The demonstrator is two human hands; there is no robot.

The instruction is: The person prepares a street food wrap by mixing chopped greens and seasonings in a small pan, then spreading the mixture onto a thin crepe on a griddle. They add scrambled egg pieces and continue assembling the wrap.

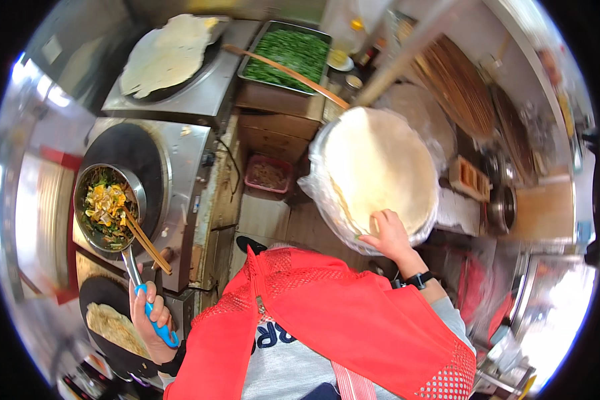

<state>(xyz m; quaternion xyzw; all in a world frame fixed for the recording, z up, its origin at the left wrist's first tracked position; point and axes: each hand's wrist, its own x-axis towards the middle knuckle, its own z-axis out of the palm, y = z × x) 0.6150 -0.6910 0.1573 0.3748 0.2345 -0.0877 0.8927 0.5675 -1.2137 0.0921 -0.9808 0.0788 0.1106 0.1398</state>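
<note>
My left hand [152,321] is wrapped round the blue handle of a small metal pan [137,185]. Inside the pan lie chopped greens mixed with yellow and white egg [107,203]. A pair of wooden chopsticks [149,244] leans in it, their ends sticking out over the rim. The pan is over a round black griddle [150,143]. On the right, my right hand [388,233] is at the near edge of a stack of thin round flatbreads [373,160], its fingers curled over the edge and thumb to the left. Clear plastic wrap [317,190] surrounds the stack.
A pale flatbread [170,57] covers the far griddle; a browned one [117,327] lies on the near griddle. Behind stand a metal tray [243,70] of chopped greens and a long wooden stick [280,69]. A pink tub [288,180] sits low in the middle. Round wooden boards [457,87] lean right.
</note>
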